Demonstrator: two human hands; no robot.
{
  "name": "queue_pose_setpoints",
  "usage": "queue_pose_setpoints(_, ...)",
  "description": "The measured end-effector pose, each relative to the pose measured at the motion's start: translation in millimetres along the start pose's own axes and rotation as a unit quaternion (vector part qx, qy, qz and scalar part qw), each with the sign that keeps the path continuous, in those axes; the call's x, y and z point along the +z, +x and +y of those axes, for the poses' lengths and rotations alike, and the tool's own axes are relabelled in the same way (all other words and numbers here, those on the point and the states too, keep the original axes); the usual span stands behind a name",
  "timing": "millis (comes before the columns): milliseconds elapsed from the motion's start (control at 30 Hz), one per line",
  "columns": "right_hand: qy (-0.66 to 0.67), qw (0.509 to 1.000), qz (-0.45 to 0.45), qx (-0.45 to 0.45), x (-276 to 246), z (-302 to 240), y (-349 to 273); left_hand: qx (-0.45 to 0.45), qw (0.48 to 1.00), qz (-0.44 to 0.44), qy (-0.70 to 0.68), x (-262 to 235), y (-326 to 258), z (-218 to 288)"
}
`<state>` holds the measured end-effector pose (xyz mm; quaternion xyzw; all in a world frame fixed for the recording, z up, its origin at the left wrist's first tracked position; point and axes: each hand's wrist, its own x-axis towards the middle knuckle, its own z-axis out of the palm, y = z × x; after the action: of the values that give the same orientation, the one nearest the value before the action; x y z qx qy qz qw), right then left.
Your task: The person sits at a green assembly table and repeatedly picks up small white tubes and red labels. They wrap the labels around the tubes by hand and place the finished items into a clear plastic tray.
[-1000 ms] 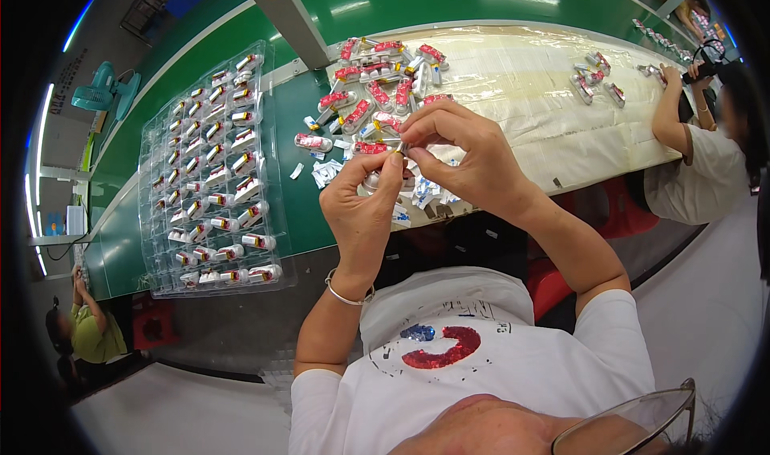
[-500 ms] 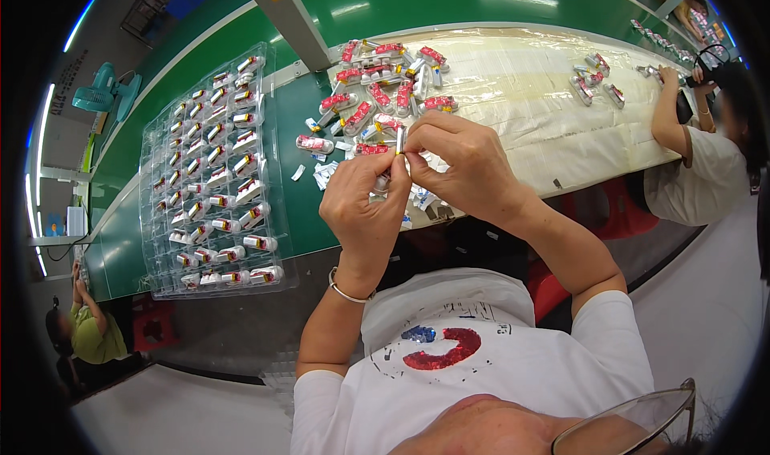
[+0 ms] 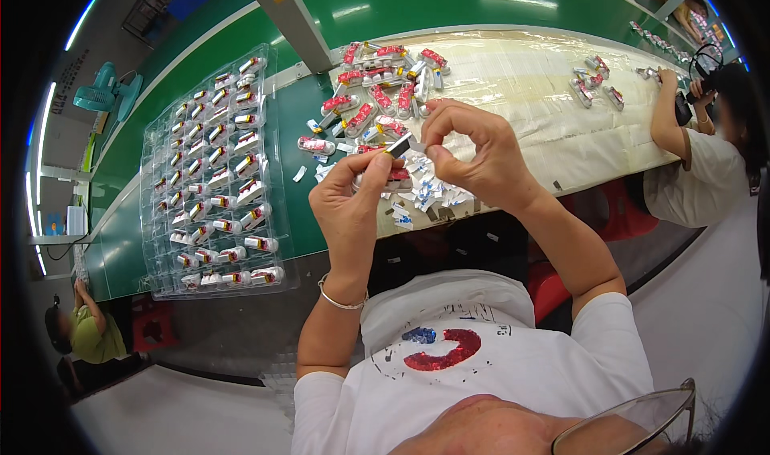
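In front of my chest, my left hand [image 3: 349, 198] pinches a small flat battery-like piece [image 3: 399, 147] with a black face between thumb and forefinger. A red-and-white unit [image 3: 395, 177] in a clear shell shows just below that piece, partly hidden by the fingers. My right hand [image 3: 480, 154] is closed in a pinch on a small white backing strip [image 3: 418, 145], whose near end sits at the tip of the black-faced piece. Beyond both hands lies a heap of similar red-and-white units [image 3: 382, 94]. White and blue paper scraps [image 3: 433, 189] are strewn under my right hand.
A clear plastic tray [image 3: 270, 86] at left holds rows of small white units. Cream sheeting [image 3: 529, 110] covers the green table [image 3: 417, 10] at right, with several units [image 3: 589, 78] farther along. A metal post [image 3: 289, 18] stands behind. Co-workers [image 3: 706, 158] sit at both sides.
My right hand has drawn away to the right with the white strip. My left hand has shifted slightly left and tilted the piece, so its black face now shows.
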<state>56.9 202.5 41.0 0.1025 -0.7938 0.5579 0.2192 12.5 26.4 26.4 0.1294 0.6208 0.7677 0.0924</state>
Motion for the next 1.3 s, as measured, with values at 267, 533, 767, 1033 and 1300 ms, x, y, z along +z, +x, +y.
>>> queue_pose_setpoints(267,-0.122,0.988,-0.092,0.007,-19.2,12.9,-16.7,-0.136,0.967,-0.052,-0.210,-19.0,12.1,-4.0)
queue_pose_setpoints(533,0.191,0.979,0.053,0.048,15.7,12.6,-15.8,-0.193,0.932,-0.137,-0.275,-5.4,4.0,-2.9)
queue_pose_setpoints(767,0.291,0.945,0.063,0.138,20.6,2.5,-17.6,-0.200,0.929,-0.123,-0.286,-3.1,1.1,-9.0)
queue_pose_setpoints(1033,0.277,0.948,0.089,0.125,12.6,2.7,-14.1,-0.140,0.947,-0.136,-0.254,-1.3,-5.3,3.2)
queue_pose_setpoints(1300,0.276,0.945,0.053,0.167,5.6,0.4,-14.3,-0.041,0.983,-0.110,-0.141,-8.4,-6.0,-0.9)
